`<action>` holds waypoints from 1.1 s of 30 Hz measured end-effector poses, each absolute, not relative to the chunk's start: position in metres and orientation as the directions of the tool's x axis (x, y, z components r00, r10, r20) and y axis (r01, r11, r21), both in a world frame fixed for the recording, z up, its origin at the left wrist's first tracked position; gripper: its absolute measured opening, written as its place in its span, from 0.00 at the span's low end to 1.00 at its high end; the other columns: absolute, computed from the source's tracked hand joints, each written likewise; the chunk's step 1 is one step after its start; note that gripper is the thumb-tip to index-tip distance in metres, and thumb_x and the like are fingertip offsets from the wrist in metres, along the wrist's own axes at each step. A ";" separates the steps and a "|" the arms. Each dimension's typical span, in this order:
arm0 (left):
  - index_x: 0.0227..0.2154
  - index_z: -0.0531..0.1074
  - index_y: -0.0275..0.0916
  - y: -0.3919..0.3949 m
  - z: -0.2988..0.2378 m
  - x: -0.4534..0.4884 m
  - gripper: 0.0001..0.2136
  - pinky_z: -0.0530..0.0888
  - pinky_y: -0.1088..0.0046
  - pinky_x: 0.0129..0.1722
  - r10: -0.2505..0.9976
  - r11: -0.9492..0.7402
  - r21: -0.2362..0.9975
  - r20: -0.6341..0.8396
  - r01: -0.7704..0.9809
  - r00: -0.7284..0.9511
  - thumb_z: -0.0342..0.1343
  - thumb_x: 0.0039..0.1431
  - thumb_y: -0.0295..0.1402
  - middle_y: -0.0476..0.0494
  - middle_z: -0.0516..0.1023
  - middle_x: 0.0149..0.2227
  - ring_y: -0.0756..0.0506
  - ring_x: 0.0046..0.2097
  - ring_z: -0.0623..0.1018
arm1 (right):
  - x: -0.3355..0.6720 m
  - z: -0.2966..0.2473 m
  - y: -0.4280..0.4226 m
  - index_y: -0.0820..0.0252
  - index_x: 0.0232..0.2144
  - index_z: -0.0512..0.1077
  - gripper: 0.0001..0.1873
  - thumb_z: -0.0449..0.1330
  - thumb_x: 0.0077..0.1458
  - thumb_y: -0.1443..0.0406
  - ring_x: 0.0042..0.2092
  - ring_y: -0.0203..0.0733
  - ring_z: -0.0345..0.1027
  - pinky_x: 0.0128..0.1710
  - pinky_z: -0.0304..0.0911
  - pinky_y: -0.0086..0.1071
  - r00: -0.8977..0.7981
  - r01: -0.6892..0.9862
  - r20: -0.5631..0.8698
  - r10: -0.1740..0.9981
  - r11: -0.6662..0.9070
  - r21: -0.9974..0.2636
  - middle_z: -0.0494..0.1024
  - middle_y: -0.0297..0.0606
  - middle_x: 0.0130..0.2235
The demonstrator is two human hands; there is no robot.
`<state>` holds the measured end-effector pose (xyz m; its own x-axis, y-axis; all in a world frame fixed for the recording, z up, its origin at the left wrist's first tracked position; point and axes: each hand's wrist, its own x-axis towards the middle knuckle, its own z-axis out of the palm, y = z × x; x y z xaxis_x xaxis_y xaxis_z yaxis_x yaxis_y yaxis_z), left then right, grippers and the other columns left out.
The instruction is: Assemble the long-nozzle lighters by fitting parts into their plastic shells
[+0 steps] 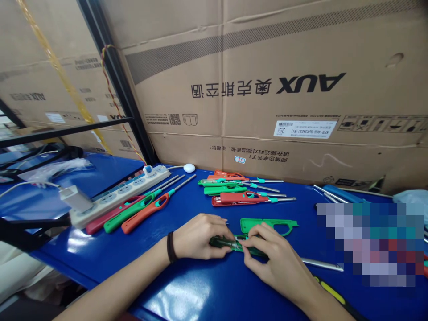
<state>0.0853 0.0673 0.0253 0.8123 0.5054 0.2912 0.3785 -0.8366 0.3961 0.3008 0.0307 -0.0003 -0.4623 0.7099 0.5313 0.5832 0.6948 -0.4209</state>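
Near the front of the blue table, my left hand (207, 236) is closed around the dark end of an opened green long-neck lighter (245, 249). My right hand (272, 252) pinches at the middle of the same lighter, fingertips on small parts inside it; what exactly they grip is too small to tell. A metal tube (323, 264) sticks out to the right from behind my right hand. Just beyond my hands lies a loose green handle shell (267, 226) with a trigger loop. A yellow-and-black tool handle (329, 292) is partly hidden by my right forearm.
Red, green and orange lighters (145, 214) lie beside a white power strip (113, 196) on the left. Several opened red and green lighters (240, 196) are grouped at the back. Cardboard boxes (247, 58) stand behind the blue table (187, 294). A pixelated patch covers the right side.
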 end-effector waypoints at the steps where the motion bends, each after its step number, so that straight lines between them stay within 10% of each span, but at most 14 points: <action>1: 0.38 0.75 0.39 0.067 0.025 0.085 0.06 0.70 0.67 0.53 0.507 -0.835 0.398 0.288 0.380 0.813 0.57 0.58 0.32 0.46 0.81 0.35 0.46 0.38 0.80 | 0.301 0.000 0.031 0.56 0.31 0.76 0.10 0.58 0.52 0.74 0.35 0.42 0.67 0.36 0.66 0.35 -0.460 0.584 0.524 0.717 0.689 -0.430 0.72 0.36 0.31; 33: 0.36 0.77 0.35 0.066 0.023 0.084 0.07 0.73 0.73 0.38 0.521 -0.833 0.367 0.273 0.414 0.808 0.57 0.57 0.32 0.43 0.79 0.31 0.45 0.34 0.78 | 0.295 0.004 0.028 0.58 0.25 0.73 0.09 0.57 0.50 0.74 0.33 0.43 0.67 0.34 0.66 0.37 -0.559 0.686 0.493 0.666 0.706 -0.176 0.72 0.37 0.30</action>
<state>0.0838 0.0664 0.0231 0.8083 0.5215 0.2734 0.4136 -0.8333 0.3668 0.2947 0.0276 0.0041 -0.5594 0.6665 0.4928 0.6860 0.7060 -0.1760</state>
